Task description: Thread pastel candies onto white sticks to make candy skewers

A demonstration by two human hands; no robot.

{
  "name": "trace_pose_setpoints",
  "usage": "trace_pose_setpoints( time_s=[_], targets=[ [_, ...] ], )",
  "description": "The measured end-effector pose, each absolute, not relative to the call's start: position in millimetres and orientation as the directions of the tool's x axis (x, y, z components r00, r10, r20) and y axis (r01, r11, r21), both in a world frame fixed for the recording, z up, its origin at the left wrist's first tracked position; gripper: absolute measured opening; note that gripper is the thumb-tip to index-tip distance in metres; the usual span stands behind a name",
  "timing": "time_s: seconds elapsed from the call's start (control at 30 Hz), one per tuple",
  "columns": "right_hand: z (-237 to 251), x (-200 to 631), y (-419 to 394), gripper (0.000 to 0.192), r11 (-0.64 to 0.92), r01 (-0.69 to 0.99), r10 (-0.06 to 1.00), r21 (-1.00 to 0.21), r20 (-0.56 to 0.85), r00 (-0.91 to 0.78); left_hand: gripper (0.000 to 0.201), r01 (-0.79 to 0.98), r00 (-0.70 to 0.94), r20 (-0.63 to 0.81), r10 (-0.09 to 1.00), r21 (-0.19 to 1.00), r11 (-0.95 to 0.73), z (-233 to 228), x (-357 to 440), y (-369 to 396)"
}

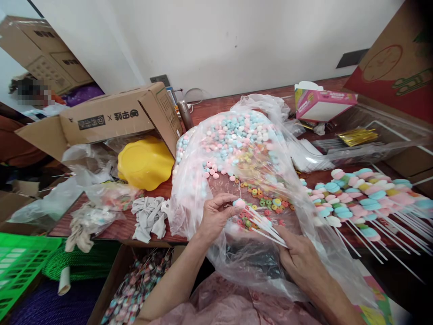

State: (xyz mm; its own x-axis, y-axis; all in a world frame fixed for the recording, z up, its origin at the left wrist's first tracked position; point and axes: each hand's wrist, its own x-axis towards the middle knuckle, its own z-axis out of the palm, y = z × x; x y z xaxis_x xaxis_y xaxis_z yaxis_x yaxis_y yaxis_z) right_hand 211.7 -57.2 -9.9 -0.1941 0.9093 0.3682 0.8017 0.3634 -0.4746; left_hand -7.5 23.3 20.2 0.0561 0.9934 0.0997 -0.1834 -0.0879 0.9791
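Observation:
My left hand pinches a small pink and blue marshmallow between thumb and fingers, at the tips of some white sticks. A bundle of thin white sticks is gripped in my right hand, their upper ends pointing toward the left hand. Whether the marshmallow sits on a stick cannot be made out. Both hands are above a large clear plastic bag, spread open. Pastel marshmallows fill its far part. Nearer lie colourful ring-shaped candies, partly behind the sticks.
Finished-looking marshmallow skewers are piled at the right, sticks overhanging the table edge. A cardboard box with a yellow scalloped dish stands left, near a grey cloth. Below is a box of wrapped skewers. A person is at far left.

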Motion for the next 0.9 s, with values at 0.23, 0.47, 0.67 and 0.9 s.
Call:
trace_pose_setpoints(
  time_s=[0.23,0.47,0.67,0.9],
  targets=[
    [-12.9,205.7,-63.6,0.041,0.328,0.885,0.916,-0.329,0.338,-0.214,0.012,0.197,0.067,0.539,0.839,0.818,-0.541,12.5,-4.4,14.4],
    [-9.6,204.6,-65.9,0.041,0.329,0.877,0.924,-0.349,0.309,-0.224,0.029,0.391,0.267,0.718,0.643,0.529,-0.753,7.2,-6.7,8.6],
    [-18.1,207.2,-70.9,0.043,0.319,0.773,0.929,-0.549,0.342,-0.141,0.043,0.474,0.278,0.732,0.622,0.458,-0.752,-3.3,-4.9,5.3],
    [-22.8,199.5,-64.1,0.040,0.356,0.715,0.916,-0.602,0.374,-0.142,0.044,0.536,0.223,0.723,0.654,0.469,-0.702,-2.3,0.4,0.2]
  ],
)
